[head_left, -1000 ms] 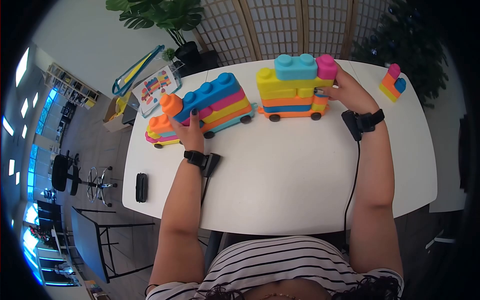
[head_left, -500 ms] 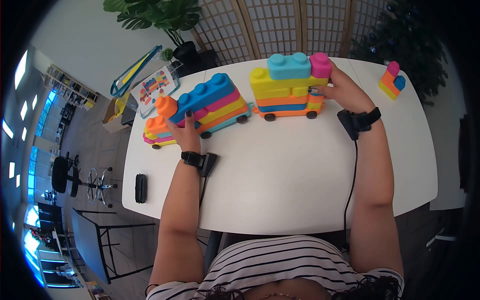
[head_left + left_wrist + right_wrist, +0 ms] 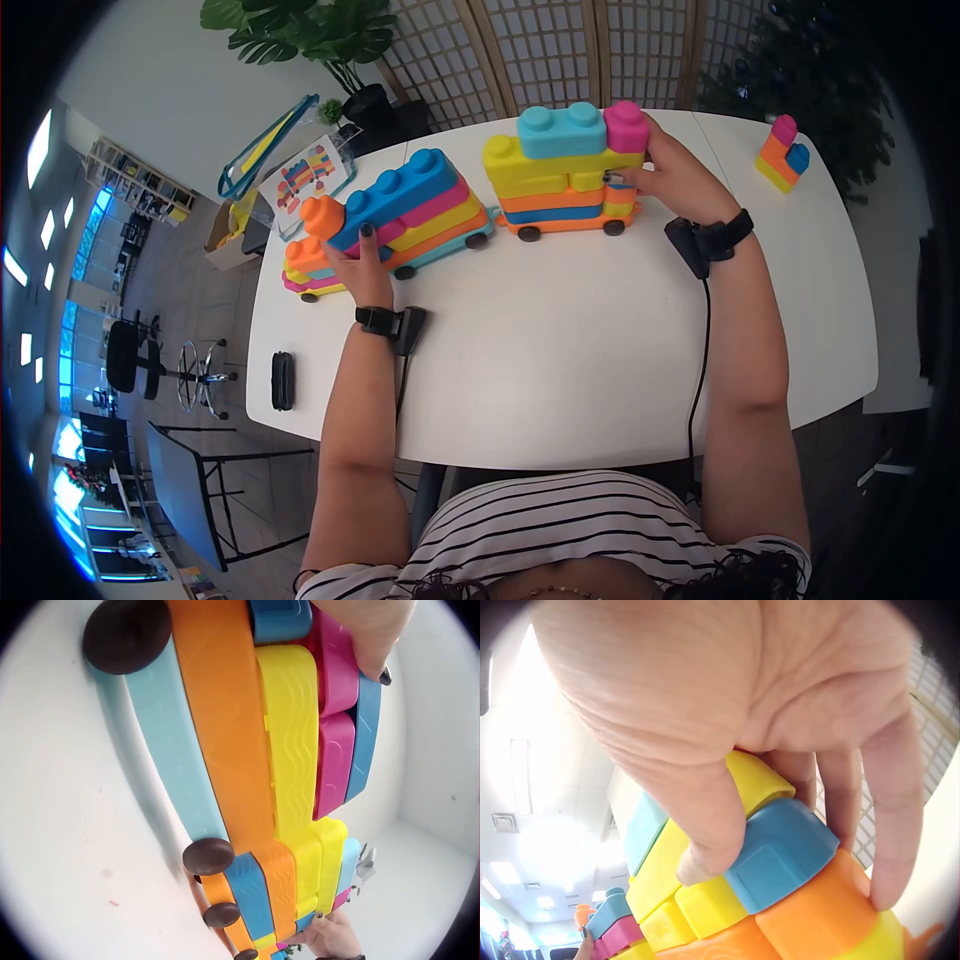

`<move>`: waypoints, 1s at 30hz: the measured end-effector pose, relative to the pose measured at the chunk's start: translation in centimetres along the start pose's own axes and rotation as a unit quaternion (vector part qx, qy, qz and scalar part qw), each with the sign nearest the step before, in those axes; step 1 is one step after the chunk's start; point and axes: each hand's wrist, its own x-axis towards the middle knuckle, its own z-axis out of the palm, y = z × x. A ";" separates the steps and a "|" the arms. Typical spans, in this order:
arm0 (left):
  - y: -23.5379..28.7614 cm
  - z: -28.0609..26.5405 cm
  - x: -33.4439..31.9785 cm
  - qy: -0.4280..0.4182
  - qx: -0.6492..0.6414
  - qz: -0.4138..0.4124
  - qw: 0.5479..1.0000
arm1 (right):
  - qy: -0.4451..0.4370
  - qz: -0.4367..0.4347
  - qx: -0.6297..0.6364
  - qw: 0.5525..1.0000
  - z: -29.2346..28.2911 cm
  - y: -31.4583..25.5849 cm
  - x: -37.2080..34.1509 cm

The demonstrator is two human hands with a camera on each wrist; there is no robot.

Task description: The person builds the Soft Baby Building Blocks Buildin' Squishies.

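Observation:
A wheeled stack of blocks [image 3: 430, 215], topped with blue, stands at the left, joined to a lower section at its left end. My left hand [image 3: 364, 276] grips it there, thumb on the near side; its far fingers are hidden. To the right, a second wheeled stack [image 3: 560, 186] carries a light blue block and a pink one on top. My right hand [image 3: 690, 180] grips its right end, thumb in front and fingers behind. In the right wrist view the thumb presses a yellow block [image 3: 705, 907] beside a blue block [image 3: 780, 855]. The two stacks meet at their bases.
A small block stack [image 3: 783, 155] stands at the table's far right. A black case [image 3: 283, 381] lies at the left edge. Behind the left stack are a picture sheet [image 3: 305, 180] and a clear bag with a teal edge. Cables hang from both wrists.
Both hands and both wheeled stacks have shifted a little to the left together. The grips look unchanged.

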 end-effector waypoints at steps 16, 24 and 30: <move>0.9 0.1 0.0 -0.114 -0.018 0.022 0.993 | 0.010 0.054 0.051 0.997 -1.3 0.8 0.1; 6.2 -1.5 0.8 -0.163 -0.065 0.289 0.941 | 0.066 0.101 -0.001 0.993 -3.1 3.2 -0.2; 4.6 -8.3 5.0 -0.301 0.290 0.155 0.895 | 0.089 0.134 -0.025 0.987 -5.6 5.2 -0.2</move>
